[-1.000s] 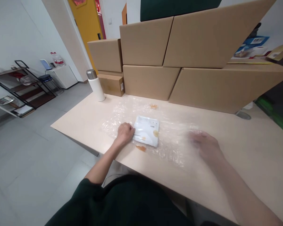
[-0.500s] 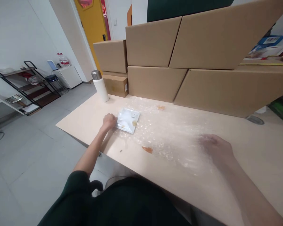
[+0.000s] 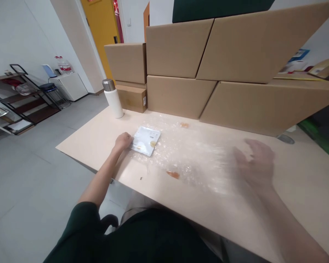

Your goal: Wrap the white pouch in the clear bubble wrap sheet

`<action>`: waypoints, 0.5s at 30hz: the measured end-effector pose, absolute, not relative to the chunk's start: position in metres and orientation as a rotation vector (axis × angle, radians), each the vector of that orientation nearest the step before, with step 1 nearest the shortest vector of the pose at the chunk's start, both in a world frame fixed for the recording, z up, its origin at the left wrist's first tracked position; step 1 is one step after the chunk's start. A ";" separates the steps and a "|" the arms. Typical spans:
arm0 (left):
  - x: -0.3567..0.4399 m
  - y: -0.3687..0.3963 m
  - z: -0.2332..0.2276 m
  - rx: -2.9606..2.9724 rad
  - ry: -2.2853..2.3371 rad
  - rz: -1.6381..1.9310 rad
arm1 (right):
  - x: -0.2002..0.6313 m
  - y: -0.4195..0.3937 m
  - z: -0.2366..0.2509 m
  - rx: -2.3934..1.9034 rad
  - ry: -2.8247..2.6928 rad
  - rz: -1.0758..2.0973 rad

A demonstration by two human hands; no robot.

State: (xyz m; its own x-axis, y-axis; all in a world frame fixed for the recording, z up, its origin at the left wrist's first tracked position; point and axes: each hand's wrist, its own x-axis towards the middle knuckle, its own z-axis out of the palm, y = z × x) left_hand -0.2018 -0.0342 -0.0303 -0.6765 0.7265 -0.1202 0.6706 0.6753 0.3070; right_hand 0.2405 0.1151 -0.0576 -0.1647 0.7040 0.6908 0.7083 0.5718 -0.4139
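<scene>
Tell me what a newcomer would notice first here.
Probably the stacked cardboard boxes along the far side of the table. Next, the pale packet on the left part of the clear bubble wrap, with the left hand at its left edge. The blurred right hand is near the wrap's right end.

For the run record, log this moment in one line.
left hand: holding white packet by its left edge | right hand: open, blurred, near right side of bubble wrap | white packet: over bubble wrap's left end
</scene>
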 end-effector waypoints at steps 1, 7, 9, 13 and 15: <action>-0.201 -0.035 -0.029 1.143 2.645 0.354 | 0.221 0.106 -0.052 -1.021 -1.944 0.049; -0.186 -0.037 -0.009 1.221 2.692 0.401 | 0.072 0.048 -0.042 -0.424 -2.439 0.681; -0.177 -0.041 0.002 1.311 2.689 0.488 | 0.041 0.040 -0.048 -0.402 -2.477 0.917; -0.145 -0.045 0.025 1.527 2.429 0.811 | 0.026 0.036 -0.059 -0.527 -2.129 1.438; -0.123 -0.041 0.031 1.612 2.177 0.926 | 0.036 0.036 -0.061 -0.582 -1.821 1.741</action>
